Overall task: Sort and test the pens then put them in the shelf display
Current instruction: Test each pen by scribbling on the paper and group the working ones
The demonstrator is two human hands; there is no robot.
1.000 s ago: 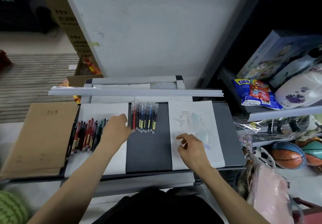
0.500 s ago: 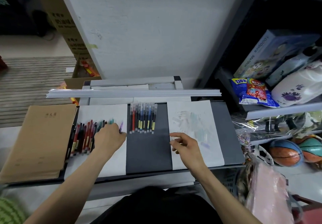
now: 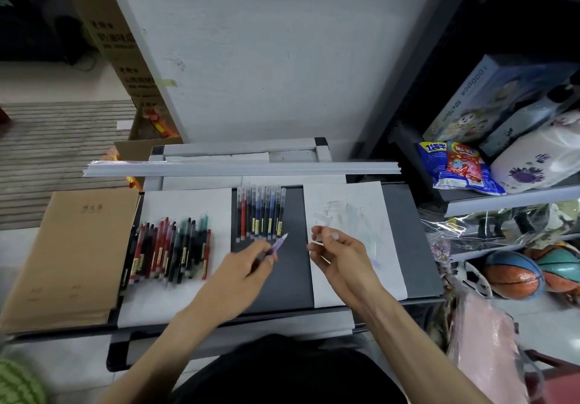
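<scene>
My left hand [image 3: 243,267] grips a purple pen [image 3: 277,244], uncapped, its tip pointing up and right over the dark tray [image 3: 282,275]. My right hand [image 3: 337,251] pinches a clear pen cap [image 3: 317,240] just right of the tip. A loose pile of red, black and green pens [image 3: 171,251] lies on a white sheet at the left. A neat row of several capped pens [image 3: 260,212] lies at the tray's middle back. A scribbled test sheet [image 3: 354,215] lies under my right hand.
Brown notebooks [image 3: 72,259] are stacked at the left. A long white strip bundle [image 3: 241,168] lies across the back. Shelves at the right hold a puzzle box [image 3: 489,102], snack bags [image 3: 458,168] and basketballs [image 3: 514,278]. Cardboard boxes [image 3: 110,27] stand at back left.
My left hand lifted a purple pen out of the left pile and carried it to the middle. My right hand rose off the test sheet, met it and now holds the cap.
</scene>
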